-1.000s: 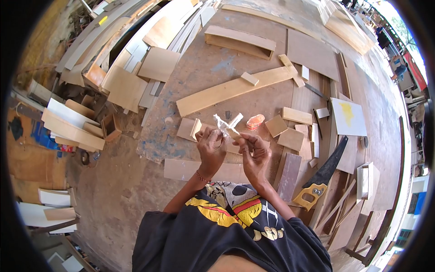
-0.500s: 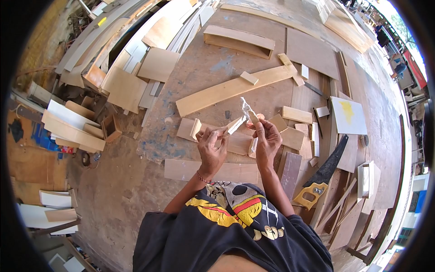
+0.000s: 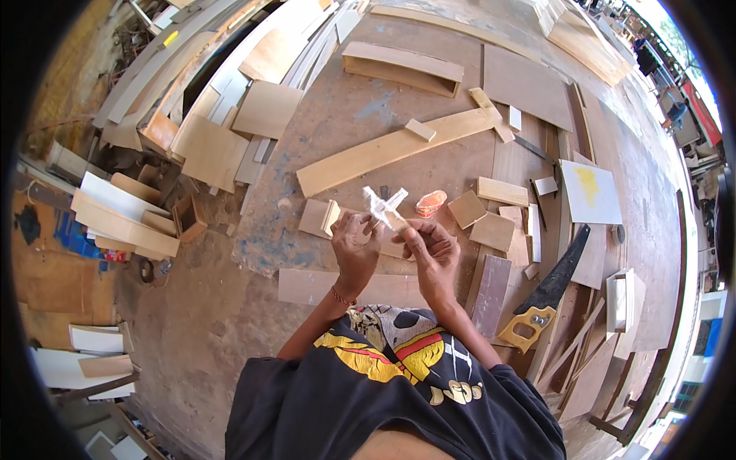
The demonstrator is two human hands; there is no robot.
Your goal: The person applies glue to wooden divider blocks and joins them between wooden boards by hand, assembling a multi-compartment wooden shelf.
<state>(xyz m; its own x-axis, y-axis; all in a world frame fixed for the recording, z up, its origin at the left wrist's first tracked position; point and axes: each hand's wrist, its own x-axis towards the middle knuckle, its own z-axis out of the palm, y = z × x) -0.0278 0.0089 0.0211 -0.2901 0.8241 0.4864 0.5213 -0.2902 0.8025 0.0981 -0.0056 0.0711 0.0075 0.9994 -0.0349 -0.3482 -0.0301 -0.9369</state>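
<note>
My left hand (image 3: 356, 249) pinches a thin strip (image 3: 398, 198), its raised end coated in white paste that looks like glue. Another white-smeared strip (image 3: 372, 193) is pinched by the fingers of my right hand (image 3: 435, 249). The two strips cross over each other in front of me, above the workbench; whether they touch hard I cannot tell. Just beyond my right hand sits a small orange container (image 3: 431, 203) with whitish smears. A little wood block with a moulded edge (image 3: 330, 218) stands by my left hand on a flat board (image 3: 313, 218).
A long plank (image 3: 360, 159) lies across the workbench (image 3: 268, 230), with an open wooden box (image 3: 402, 67) behind it. To the right are several wood offcuts (image 3: 493, 231), a handsaw (image 3: 556, 284) and a white panel with a yellow stain (image 3: 589, 195). Stacked boards (image 3: 268, 107) fill the left.
My right hand has moved left and toward me, bringing its strip across the one in my left hand. The orange container, partly covered before, now shows fully.
</note>
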